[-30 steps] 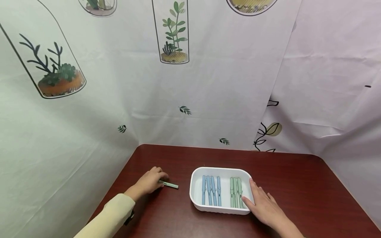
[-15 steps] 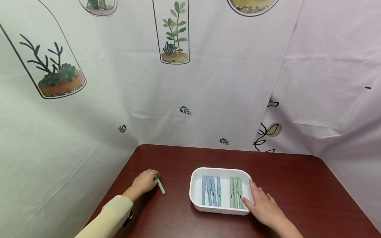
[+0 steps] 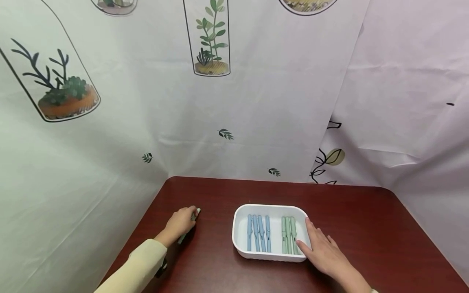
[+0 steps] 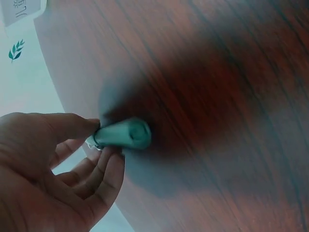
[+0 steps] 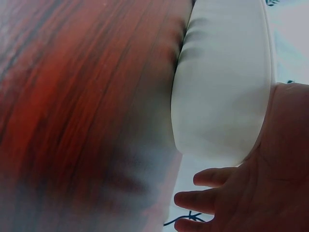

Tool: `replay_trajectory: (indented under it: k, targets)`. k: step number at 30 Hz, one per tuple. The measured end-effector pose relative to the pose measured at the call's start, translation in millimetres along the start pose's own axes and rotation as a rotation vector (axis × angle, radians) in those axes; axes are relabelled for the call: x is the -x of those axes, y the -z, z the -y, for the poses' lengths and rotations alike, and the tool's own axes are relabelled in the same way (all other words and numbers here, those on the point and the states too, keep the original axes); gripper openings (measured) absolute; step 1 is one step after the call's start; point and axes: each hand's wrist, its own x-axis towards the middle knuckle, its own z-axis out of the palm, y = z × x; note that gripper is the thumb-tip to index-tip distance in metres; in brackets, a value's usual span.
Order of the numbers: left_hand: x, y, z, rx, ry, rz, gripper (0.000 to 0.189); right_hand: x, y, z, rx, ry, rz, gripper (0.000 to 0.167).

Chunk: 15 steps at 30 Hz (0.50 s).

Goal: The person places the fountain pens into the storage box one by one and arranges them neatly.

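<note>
On the table's left side, my left hand [image 3: 179,223] pinches a light green pen [image 4: 120,134] between thumb and fingertips. One end of it points toward the left wrist camera; in the head view the hand covers its middle. A white tray [image 3: 271,257] stands to the right, with several blue pens [image 3: 261,234] lying side by side in its left part. Green pens [image 3: 288,236] lie together in its right part. My right hand [image 3: 326,252] rests against the tray's right end, thumb over the rim and the other fingers extended along the outside.
The dark red wooden table [image 3: 216,268] has rounded far corners. White cloth [image 3: 249,110] printed with plants in jars hangs behind it and along its sides. A dark band [image 3: 161,268] shows at the left wrist.
The green pen has turned in my left hand, from pointing right to lying slanted, one end away and the other toward me. The right hand and tray keep their places; the head view shifted slightly.
</note>
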Motion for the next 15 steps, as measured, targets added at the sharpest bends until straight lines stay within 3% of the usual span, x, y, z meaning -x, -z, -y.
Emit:
replay_trajectory:
  k: [9,15]
  targets:
    - [-4.8,5.1,-5.9,0.049,0.094,0.042,0.031,0.3,2,2,-0.004,-0.003,-0.005,0.088]
    - [-3.2,10.5,-13.1,0.152,0.124,0.074,0.030,1.5,2,4,0.003,-0.005,-0.006,0.087]
